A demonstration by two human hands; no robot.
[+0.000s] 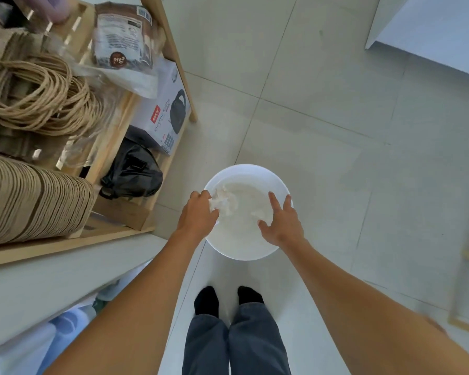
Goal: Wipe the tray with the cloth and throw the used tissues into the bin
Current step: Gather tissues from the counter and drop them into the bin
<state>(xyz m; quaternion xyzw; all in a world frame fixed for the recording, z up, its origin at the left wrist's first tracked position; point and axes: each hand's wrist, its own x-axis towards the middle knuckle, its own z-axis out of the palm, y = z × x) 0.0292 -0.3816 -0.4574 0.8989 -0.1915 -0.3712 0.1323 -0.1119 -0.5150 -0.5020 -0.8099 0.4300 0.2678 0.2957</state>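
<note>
A round white bin (255,251) stands on the tiled floor just ahead of my feet. Both my hands hang over its open top. My left hand (198,213) is closed on a crumpled white tissue (222,201) above the bin's left side. My right hand (282,221) is spread with the fingers apart over the right side and holds nothing; a small white tissue piece (257,213) shows just below its fingertips inside the bin. The tray and the cloth are out of view.
A wooden shelf unit (136,223) stands close on the left with paper bags with twine handles (38,104), an electric kettle box (165,115) and a black bag (132,171). A white counter edge (65,272) runs at lower left. White furniture (431,31) sits at top right.
</note>
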